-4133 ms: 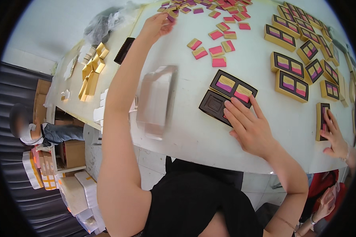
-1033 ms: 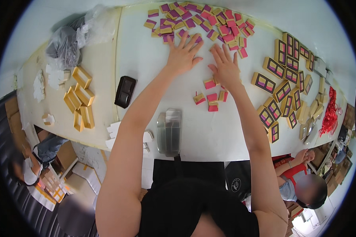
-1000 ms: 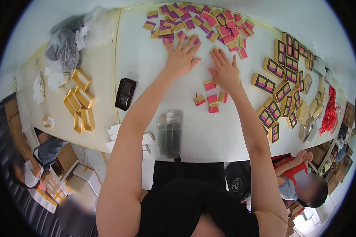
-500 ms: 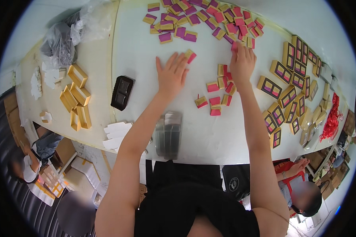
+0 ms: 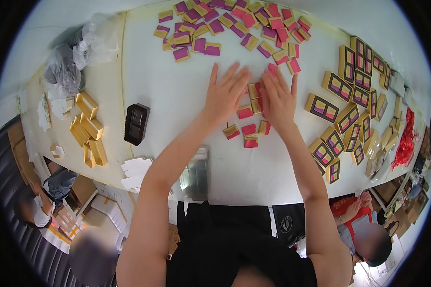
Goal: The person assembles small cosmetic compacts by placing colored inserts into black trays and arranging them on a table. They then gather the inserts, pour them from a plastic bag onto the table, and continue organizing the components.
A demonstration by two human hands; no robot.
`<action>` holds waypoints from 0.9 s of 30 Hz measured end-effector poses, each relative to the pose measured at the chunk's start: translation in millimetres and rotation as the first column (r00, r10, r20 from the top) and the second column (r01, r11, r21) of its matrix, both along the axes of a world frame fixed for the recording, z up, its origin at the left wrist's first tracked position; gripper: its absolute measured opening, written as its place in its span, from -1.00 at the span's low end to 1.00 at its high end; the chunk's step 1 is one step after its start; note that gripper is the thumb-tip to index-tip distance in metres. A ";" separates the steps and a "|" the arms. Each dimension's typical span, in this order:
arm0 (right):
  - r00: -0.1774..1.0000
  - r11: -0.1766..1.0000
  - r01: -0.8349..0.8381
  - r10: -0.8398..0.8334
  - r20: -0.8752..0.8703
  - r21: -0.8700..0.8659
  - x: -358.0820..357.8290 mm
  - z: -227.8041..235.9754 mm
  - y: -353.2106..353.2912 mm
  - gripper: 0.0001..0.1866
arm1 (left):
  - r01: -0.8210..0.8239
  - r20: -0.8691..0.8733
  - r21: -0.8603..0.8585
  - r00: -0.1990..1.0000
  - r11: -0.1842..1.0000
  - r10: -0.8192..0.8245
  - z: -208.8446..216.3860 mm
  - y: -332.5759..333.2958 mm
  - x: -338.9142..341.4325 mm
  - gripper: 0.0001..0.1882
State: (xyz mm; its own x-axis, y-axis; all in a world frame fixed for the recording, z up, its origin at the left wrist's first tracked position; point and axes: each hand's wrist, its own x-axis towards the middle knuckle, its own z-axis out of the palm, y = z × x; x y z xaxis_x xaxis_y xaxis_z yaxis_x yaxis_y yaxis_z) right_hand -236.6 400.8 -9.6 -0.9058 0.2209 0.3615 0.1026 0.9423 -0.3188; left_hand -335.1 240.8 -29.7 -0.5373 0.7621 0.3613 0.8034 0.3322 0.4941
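Note:
Both hands lie over the white table, side by side, fingers stretched away from me. My left hand point(image 5: 226, 95) is open, its fingertips to the left of a small cluster of pink-and-gold packets point(image 5: 249, 129). Open and flat too, my right hand point(image 5: 278, 101) covers the right part of that cluster. At its fingertips a pink packet point(image 5: 273, 68) shows in part. Some packets under and between the hands are hidden. Farther off, a loose heap of purple-and-gold packets point(image 5: 182, 53) runs into more pink ones point(image 5: 294, 66) on the right.
Gold boxes with windowed tops point(image 5: 323, 107) crowd the right side, near red ribbon point(image 5: 403, 138). To the left are a black tray point(image 5: 136, 124), gold box frames point(image 5: 86, 126) and plastic bags point(image 5: 64, 71). Clear trays point(image 5: 195, 174) sit at the near edge. A co-worker's hands point(image 5: 361, 203) are lower right.
My right hand has come left and nearer, onto the packet cluster. My left hand has moved right toward it. The whole view has shifted slightly.

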 end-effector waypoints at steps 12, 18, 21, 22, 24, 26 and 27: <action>0.984 0.981 -0.124 0.103 0.144 0.149 -64.7 -11.9 27.9 -0.56 | -0.105 -0.154 -0.396 0.987 0.912 0.047 12.6 2.7 -50.6 -0.43; 0.991 0.997 -0.018 0.009 -0.130 -0.072 -113.4 -16.0 17.2 -0.62 | -0.366 -0.143 -0.246 0.929 0.897 0.340 10.1 -21.0 -75.4 -0.45; 0.990 0.996 0.086 -0.089 -0.109 -0.033 -144.7 -21.2 24.0 -0.58 | -0.371 -0.153 -0.202 0.926 0.906 0.345 -1.8 -22.3 -78.7 -0.34; 0.988 0.992 0.126 -0.126 -0.087 -0.006 -149.6 -23.0 24.0 -0.59 | -0.354 -0.156 -0.179 0.931 0.918 0.329 -2.9 -20.1 -76.7 -0.31; 0.979 0.979 0.199 -0.197 -0.042 0.052 -157.2 -23.8 21.7 -0.62 | -0.265 -0.157 -0.212 0.959 0.941 0.235 0.9 -15.0 -57.3 -0.24; 0.983 0.981 0.185 -0.184 -0.015 0.057 -159.7 -25.0 23.7 -0.68 | -0.177 -0.159 -0.242 0.977 0.954 0.141 -7.0 -15.8 -37.4 -0.22; 0.984 0.982 0.180 -0.181 -0.001 0.059 -160.6 -25.5 25.7 -0.72 | -0.147 -0.180 -0.206 0.977 0.967 0.111 -8.5 -16.4 -32.0 -0.21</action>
